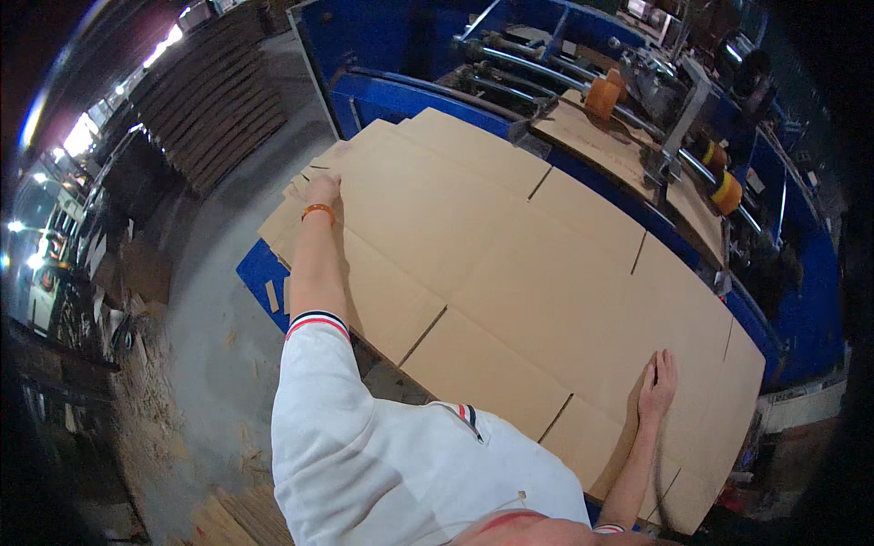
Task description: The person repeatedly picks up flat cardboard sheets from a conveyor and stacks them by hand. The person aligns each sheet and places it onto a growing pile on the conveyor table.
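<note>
A large flat sheet of brown corrugated cardboard, slotted and creased like an unfolded box blank, spreads across the machine's table in front of me. Other sheets show beneath its left end, their edges slightly out of line. My left hand, with an orange bracelet at the wrist, is closed at the sheet's far left end, beside a short slot; its fingertips are partly hidden. On the right part of the sheet, my right hand rests flat, its fingers stretched out and close together, gripping nothing.
Behind the cardboard stands a blue machine with metal shafts and orange rollers. Tall stacks of cardboard rise at the far left. Scraps litter the grey floor, and more cardboard lies at the lower left.
</note>
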Motion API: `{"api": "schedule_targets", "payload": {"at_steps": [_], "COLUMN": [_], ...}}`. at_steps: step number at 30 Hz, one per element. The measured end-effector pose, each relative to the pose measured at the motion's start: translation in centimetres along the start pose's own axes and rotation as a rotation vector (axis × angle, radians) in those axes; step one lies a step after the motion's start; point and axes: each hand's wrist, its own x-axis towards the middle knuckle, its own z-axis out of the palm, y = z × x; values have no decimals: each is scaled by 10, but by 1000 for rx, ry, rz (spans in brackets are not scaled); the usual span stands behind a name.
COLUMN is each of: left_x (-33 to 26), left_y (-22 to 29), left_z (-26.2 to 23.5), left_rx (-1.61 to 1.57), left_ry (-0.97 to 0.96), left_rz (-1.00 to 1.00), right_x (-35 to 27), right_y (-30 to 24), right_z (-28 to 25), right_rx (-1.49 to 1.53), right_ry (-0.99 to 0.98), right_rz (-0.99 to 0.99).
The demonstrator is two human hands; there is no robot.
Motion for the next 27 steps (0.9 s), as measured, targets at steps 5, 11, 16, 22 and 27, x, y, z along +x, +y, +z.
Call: {"api": "schedule_targets", "payload": {"at_steps": [5,11,16,22,27], "left_x": [12,30,14,-157,-211], "left_y": [-13,-5,-1,-47,-25], "left_z": [-20,-101,-258,-296,-208], "left_rx": [-110,-5,-731,-1588,-1051], "left_ry": [-30,197,-619,-686,23], "left_rz": [-18,237,426,744,752], "right_x": [3,-5,-61,-172,-299], "right_y": [-9,2,12,62,175], "right_z": [-6,1,-42,-78,-78], "right_rx": [-36,2,-32,-444,534], "right_ry": [-12,11,-27,119,764], "right_rz": [9,-5,271,1155,1252]}}
